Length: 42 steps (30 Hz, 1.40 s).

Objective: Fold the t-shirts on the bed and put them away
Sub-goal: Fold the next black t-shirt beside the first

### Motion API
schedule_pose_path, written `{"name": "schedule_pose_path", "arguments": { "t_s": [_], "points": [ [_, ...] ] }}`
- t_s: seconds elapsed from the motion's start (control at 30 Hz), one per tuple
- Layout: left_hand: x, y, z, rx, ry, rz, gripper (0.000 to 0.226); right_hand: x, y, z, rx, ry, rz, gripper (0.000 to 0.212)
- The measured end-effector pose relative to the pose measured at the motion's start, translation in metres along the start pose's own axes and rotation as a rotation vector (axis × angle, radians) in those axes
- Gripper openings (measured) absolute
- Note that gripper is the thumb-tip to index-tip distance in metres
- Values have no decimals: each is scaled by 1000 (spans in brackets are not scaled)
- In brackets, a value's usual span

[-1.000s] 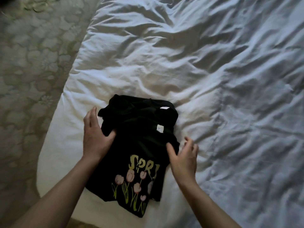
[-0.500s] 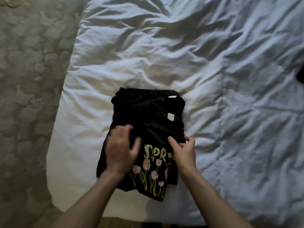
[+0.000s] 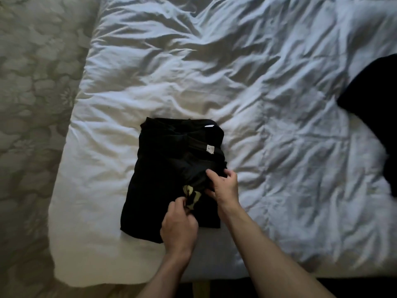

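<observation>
While the left hand (image 3: 179,229) pinches the black t-shirt (image 3: 163,179), the right hand (image 3: 225,186) grips its folded edge

A rumpled white duvet (image 3: 247,87) covers the bed. Left of it lies grey-green floral-patterned carpet (image 3: 36,93). A pale wooden bed leg (image 3: 200,289) shows beneath the near edge.

The folded cotton t-shirt (image 3: 171,168) in the lower middle of the frame is black, with a small yellow-green print and two white labels. The rumpled duvet (image 3: 257,82) is white. At left, the floor carpet (image 3: 32,104) is grey-beige with a flower pattern. At the right edge lies another dark, almost black cloth (image 3: 376,104).
</observation>
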State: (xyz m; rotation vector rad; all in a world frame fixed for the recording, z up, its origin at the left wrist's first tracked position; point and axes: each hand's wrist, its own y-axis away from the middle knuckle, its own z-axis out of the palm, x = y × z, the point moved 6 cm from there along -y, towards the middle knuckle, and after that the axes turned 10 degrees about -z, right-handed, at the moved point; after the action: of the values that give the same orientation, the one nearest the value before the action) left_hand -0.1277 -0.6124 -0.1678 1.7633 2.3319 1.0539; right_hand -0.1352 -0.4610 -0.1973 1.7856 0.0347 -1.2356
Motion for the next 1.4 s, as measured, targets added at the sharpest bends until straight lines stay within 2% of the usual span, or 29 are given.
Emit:
{"name": "schedule_pose_path", "arguments": {
  "t_s": [0.07,0.1,0.23,0.3,0.37,0.43,0.57,0.7,0.83,1.0,1.03,1.1,1.13,1.23,1.33,1.4],
  "points": [
    [-5,-6,-22,73,155,9,18,13,10,-12,149,201,35,70],
    [-7,-9,-33,80,217,23,8,21,18,-12,123,230,62,76],
    [-3,-15,-62,57,296,139,5,26,56,28,-379,54,182,60],
    [2,-13,-72,65,224,221,4,15,47,42,-446,-72,154,67],
    [9,-6,-74,73,133,305,4,1,28,48,-387,-132,124,75],
    [18,1,-74,88,76,356,11,-14,12,53,-341,-69,81,76],
    [27,3,-74,94,111,332,23,-24,5,59,-339,-100,-7,51],
    [28,0,-78,79,110,352,27,-16,15,49,-341,-170,66,43],
    [35,11,-90,125,69,422,31,-31,23,57,-405,-372,169,32],
    [39,24,-87,166,59,469,46,-53,23,82,-428,-161,134,68],
    [39,26,-85,168,69,469,48,-57,21,87,-467,-124,122,63],
    [39,30,-80,188,89,463,53,-67,21,92,-584,-76,89,33],
    [39,31,-76,204,95,463,56,-68,20,91,-630,-69,87,26],
    [46,36,-61,145,122,482,56,-63,6,77,-635,-90,86,19],
    [42,15,-51,55,170,375,50,-43,-22,51,-485,-47,110,23],
    [25,-19,-60,159,294,233,44,-34,-35,36,-435,-19,153,23]
  ]
}}
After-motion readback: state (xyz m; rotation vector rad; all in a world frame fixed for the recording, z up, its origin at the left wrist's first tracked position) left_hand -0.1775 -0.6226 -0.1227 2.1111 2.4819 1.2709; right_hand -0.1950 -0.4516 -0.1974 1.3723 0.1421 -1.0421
